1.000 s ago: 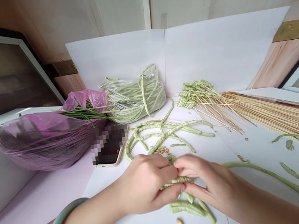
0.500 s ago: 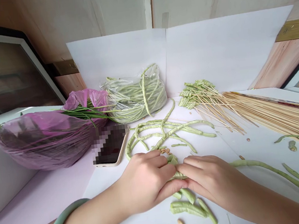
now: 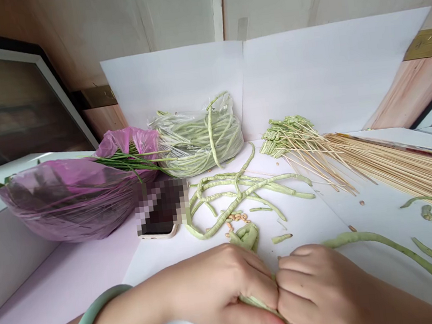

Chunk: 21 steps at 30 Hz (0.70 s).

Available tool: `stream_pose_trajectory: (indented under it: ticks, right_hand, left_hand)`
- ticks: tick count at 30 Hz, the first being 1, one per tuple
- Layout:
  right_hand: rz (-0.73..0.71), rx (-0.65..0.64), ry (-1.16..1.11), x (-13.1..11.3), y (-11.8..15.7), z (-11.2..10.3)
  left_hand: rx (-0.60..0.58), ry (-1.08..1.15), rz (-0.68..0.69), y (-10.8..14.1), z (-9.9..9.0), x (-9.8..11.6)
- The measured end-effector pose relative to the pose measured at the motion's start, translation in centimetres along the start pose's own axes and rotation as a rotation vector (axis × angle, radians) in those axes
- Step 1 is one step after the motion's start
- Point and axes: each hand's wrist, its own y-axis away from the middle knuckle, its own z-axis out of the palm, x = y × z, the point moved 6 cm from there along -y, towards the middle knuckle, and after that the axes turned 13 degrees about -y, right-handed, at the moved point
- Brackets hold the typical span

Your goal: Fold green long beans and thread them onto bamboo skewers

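Green bean (image 3: 256,303) in curled left hand (image 3: 224,286)

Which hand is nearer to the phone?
Left. The left hand is on the near side of the phone, to its right; the right hand is farther to the right.

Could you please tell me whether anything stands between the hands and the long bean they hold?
Nothing visible does: the left hand grips the long bean directly, and the curled right hand seems to hold it too, though much is hidden. The bean pieces lie beyond the left hand, not between.
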Motion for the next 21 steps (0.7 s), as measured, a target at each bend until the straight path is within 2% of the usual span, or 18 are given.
stream_pose_trajectory:
  ticks: [4, 8, 12, 19, 21]
  right_hand:
    - [-0.033, -0.062, -0.035, -0.9, -0.4, 0.3]
    - [-0.055, 0.076, -0.064, -1.0, 0.3, 1.0]
    - [-0.038, 0.040, -0.126, -0.8, 1.0, 2.2]
    - [-0.067, 0.060, -0.143, -1.1, 0.6, 1.5]
    - [-0.047, 0.022, -0.167, -1.1, 0.3, 1.2]
  left_hand:
    - [-0.039, 0.210, 0.008, -0.2, 0.1, 0.4]
    - [-0.061, 0.304, -0.013, -0.2, 0.5, 0.4]
    - [-0.076, 0.353, -0.023, -0.1, 0.8, 0.3]
    - [-0.102, 0.441, -0.058, 0.1, 1.2, -0.2]
    - [-0.109, 0.484, -0.076, 0.2, 1.5, -0.5]
